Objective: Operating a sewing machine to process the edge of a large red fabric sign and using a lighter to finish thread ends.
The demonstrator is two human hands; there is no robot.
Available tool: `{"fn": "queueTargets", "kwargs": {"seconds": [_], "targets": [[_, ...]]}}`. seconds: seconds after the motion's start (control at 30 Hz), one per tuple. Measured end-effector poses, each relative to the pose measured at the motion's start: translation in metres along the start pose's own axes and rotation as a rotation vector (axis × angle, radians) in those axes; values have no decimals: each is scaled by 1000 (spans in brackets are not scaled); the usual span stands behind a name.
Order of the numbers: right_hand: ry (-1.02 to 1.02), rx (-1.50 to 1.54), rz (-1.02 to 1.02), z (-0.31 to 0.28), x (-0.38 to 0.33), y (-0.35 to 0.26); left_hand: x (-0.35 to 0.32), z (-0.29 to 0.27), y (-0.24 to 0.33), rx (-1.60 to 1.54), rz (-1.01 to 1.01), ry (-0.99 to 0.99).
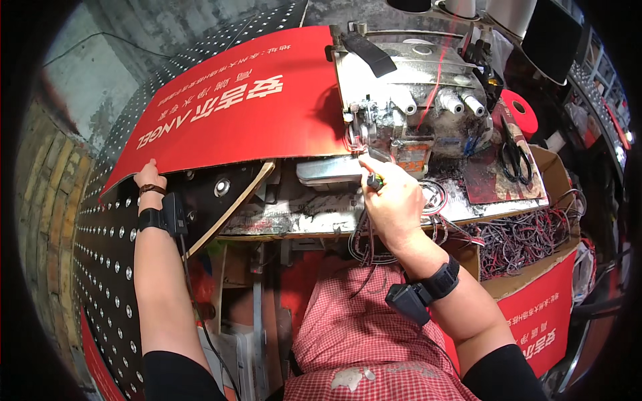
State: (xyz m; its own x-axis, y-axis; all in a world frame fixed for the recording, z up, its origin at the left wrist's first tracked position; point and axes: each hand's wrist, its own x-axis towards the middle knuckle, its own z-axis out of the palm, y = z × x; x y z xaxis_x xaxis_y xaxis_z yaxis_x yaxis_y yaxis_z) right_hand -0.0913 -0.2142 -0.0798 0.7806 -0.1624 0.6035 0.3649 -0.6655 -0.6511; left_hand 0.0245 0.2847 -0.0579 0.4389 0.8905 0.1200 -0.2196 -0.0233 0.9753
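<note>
Dotted table (103,287), red mat (227,110) beyond left hand (150,178) pinching its edge, right hand (394,200) gripping tool (375,181)

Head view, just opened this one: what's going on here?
A person's left hand holds the near left edge of a red sheet, whose right end meets the sewing machine. The right hand is at the sheet's near right corner, close in front of the machine, holding a small tool, mostly hidden. Scissors lie right of the machine, above a box of stringy scraps.
</note>
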Motion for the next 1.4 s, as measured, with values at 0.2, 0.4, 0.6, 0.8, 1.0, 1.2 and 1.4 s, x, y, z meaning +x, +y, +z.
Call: {"fn": "queueTargets", "kwargs": {"seconds": [0.2, 0.4, 0.6, 0.8, 1.0, 1.2, 1.4], "targets": [[-45, 65, 5, -7, -16, -9, -41, -47, 66, 362, 539, -57], [-133, 399, -569, -48, -12, -122, -284, -121, 154, 570, 1131, -193], [-1106, 1365, 635, -72, -34, -168, -297, -214, 205, 215, 1195, -185], [-527, 932, -513, -69, -54, -156, -310, -273, 172, 1109, 1043, 466], [-844, 634, -709, -37, -77, -163, -303, -278, 183, 713, 1094, 13], [-1264, 1103, 192, -78, -66, -126, -268, -320, 157, -280, 216, 244], [-167, 398, 229, -38, 9, -56, -298, -303, 154, -330, -5, 366]]}}
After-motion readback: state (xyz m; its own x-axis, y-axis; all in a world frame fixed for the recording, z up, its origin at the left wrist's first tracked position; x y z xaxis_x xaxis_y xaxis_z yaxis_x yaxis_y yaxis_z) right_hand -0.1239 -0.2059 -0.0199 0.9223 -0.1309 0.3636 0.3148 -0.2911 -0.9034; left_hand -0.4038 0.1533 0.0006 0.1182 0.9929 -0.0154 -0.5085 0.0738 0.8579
